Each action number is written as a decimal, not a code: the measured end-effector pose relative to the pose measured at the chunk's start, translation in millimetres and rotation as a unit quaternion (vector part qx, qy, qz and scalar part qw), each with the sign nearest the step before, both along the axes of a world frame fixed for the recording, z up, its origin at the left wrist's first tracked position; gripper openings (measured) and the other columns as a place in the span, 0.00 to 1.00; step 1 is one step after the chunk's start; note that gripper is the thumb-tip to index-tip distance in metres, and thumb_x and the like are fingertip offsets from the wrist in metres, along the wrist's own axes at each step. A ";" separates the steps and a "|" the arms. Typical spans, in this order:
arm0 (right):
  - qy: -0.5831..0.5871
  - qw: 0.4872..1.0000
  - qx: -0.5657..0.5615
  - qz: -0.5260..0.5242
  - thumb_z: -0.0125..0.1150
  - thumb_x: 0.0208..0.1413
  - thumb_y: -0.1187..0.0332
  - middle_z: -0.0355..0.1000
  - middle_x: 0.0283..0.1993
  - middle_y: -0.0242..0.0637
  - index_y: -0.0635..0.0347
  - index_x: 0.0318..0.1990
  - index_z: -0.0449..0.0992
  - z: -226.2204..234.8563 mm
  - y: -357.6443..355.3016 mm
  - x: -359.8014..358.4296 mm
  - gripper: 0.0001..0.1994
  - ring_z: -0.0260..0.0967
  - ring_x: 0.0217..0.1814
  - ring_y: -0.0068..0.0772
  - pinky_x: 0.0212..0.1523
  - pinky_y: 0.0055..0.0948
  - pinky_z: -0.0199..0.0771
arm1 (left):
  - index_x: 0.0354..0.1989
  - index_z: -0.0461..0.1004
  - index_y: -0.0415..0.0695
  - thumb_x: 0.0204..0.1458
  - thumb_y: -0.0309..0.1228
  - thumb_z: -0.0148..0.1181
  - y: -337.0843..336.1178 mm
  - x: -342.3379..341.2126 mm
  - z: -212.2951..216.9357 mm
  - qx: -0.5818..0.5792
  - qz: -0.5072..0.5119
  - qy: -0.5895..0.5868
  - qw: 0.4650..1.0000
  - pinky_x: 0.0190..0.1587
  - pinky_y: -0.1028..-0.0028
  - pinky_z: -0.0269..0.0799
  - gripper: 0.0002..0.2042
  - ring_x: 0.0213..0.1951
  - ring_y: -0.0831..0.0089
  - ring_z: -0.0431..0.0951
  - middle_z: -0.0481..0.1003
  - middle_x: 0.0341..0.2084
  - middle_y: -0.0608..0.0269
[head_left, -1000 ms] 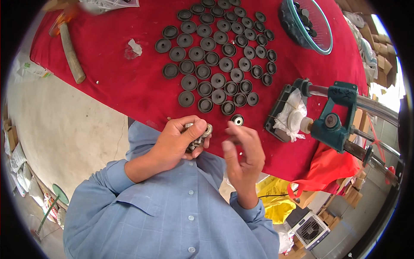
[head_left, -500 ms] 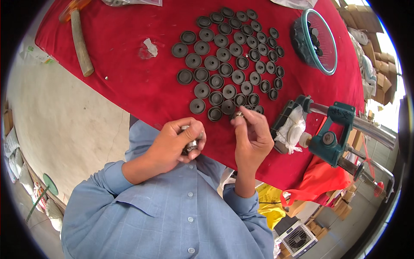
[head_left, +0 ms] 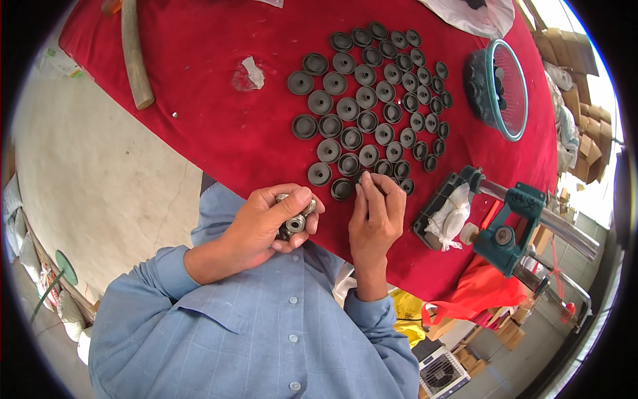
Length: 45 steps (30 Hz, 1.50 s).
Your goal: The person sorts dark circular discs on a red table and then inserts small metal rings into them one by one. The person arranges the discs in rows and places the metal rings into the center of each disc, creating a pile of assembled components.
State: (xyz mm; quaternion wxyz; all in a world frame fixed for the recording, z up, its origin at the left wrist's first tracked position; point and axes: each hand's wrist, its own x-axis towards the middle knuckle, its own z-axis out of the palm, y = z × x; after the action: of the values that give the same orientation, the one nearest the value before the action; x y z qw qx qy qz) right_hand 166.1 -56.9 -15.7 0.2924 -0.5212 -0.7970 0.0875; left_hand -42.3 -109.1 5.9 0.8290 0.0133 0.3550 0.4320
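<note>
Several shiny round metal bearings (head_left: 294, 224) lie in my left hand (head_left: 256, 219), its fingers curled around them and the thumb on top, close in front of my shirt. To its right, my right hand (head_left: 377, 216) reaches forward with thumb and fingers pinched at a bearing (head_left: 361, 177), mostly covered by the fingertips. These fingertips are at the near edge of a spread of black round cup-like discs (head_left: 347, 108), many with a small hub in the middle. The disc right under the fingers is largely hidden.
A red cloth (head_left: 219, 133) covers the table. A teal-rimmed plastic basket (head_left: 493, 126) with black pieces stands far right; nearer is a green hand press (head_left: 505, 236) with a bagged white item (head_left: 452, 219). A wooden-handled hammer (head_left: 135, 63) lies far left, scrap paper (head_left: 253, 72) beside it.
My right hand has moved slightly left, its fingertips now down at the discs' near edge. The left hand has loosened a little, showing more bearings. The whole view has shifted.
</note>
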 end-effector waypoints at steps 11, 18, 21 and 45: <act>-0.141 0.990 -0.015 -0.018 0.61 0.53 0.79 0.78 0.57 0.35 0.60 0.61 0.82 16.3 -16.8 -0.6 0.25 0.72 0.59 0.41 0.61 0.40 0.64 | 0.49 0.78 0.36 0.73 0.44 0.57 0.6 2.0 -2.0 -0.003 0.022 -0.012 1.000 0.17 0.84 0.59 0.19 0.23 0.80 0.75 0.79 0.32 0.58; 0.185 0.952 -0.228 0.081 0.69 0.58 0.81 0.76 0.51 0.44 0.62 0.58 0.83 57.2 -26.0 -23.6 0.19 0.79 0.44 0.36 0.44 0.32 0.81 | 0.47 0.78 0.37 0.75 0.44 0.50 -0.5 4.3 -1.1 -0.021 0.010 0.016 1.000 0.16 0.82 0.58 0.20 0.22 0.76 0.76 0.78 0.30 0.58; 0.158 0.952 -0.237 0.115 0.71 0.57 0.79 0.75 0.50 0.43 0.63 0.57 0.83 52.7 -23.9 -32.9 0.19 0.79 0.45 0.36 0.44 0.32 0.81 | 0.48 0.79 0.35 0.75 0.44 0.49 -4.4 3.9 -7.9 -0.020 0.006 0.009 1.000 0.16 0.81 0.58 0.21 0.21 0.75 0.76 0.78 0.30 0.58; 0.028 0.997 0.005 0.072 0.70 0.53 0.82 0.79 0.47 0.41 0.65 0.46 0.83 8.2 -2.1 -54.9 0.13 0.78 0.45 0.43 0.45 0.38 0.79 | 0.43 0.77 0.38 0.74 0.40 0.48 3.0 -27.8 -7.1 -0.026 0.091 -0.061 0.994 0.18 0.79 0.60 0.17 0.25 0.76 0.75 0.78 0.32 0.56</act>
State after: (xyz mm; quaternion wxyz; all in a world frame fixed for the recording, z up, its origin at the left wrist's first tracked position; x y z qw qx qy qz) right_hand 111.2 -59.0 -7.6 0.3108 -0.4579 -0.8244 0.1188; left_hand -70.2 -106.2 -1.2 0.8062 -0.0667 0.3145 0.4966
